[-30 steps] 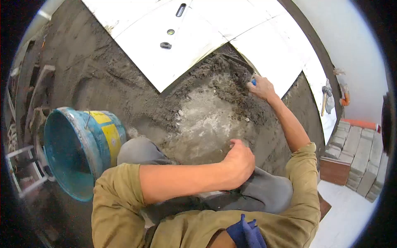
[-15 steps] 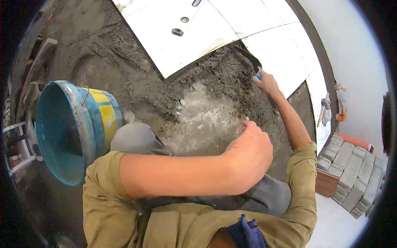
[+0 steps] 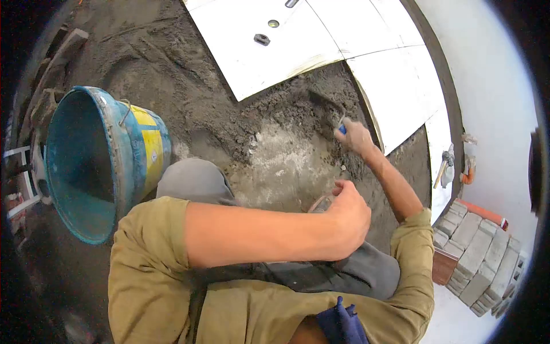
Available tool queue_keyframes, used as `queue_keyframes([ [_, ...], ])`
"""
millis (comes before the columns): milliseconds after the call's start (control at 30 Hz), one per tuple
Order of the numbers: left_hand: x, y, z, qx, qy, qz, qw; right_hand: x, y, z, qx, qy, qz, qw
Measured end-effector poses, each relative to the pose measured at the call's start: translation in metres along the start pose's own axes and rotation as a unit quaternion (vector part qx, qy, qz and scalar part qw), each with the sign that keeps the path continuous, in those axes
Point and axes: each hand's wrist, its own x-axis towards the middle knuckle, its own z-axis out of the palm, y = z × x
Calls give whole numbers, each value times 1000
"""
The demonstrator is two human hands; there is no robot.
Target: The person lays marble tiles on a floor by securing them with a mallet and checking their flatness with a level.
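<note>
My right hand [image 3: 356,139] is closed around the blue handle of a trowel [image 3: 325,102], its dark blade in the loose grey mortar [image 3: 298,103] beside the white tiles. My left forearm crosses over my legs, and my left hand [image 3: 348,215] hangs bent at the wrist near my right knee. Its fingers are curled and mostly turned away, so what they hold, if anything, is hidden. A patch of bare pale floor [image 3: 281,160] lies in front of me, between the mortar and my legs.
A blue bucket [image 3: 123,172] lies tipped at my left. Large white tiles [image 3: 395,92] cover the floor ahead, with small dark items [image 3: 262,39] on them. A hammer [image 3: 442,166] lies by the wall at right, near stacked grey bricks [image 3: 481,252] and an orange pipe [image 3: 482,215].
My right hand has drawn the trowel left and toward me, from the tile edge into the mortar. My left hand has shifted slightly left. The whole view has turned a little.
</note>
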Motion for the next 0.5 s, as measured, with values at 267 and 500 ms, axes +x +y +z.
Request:
queue_keyframes([
  [267,0,4,-4,0,-63,0,998,6,-19,4,-3,0,-7,1000],
  [500,-1,11,5,-15,-41,-20,999,7,-56,3,-22,-22,-63,998],
])
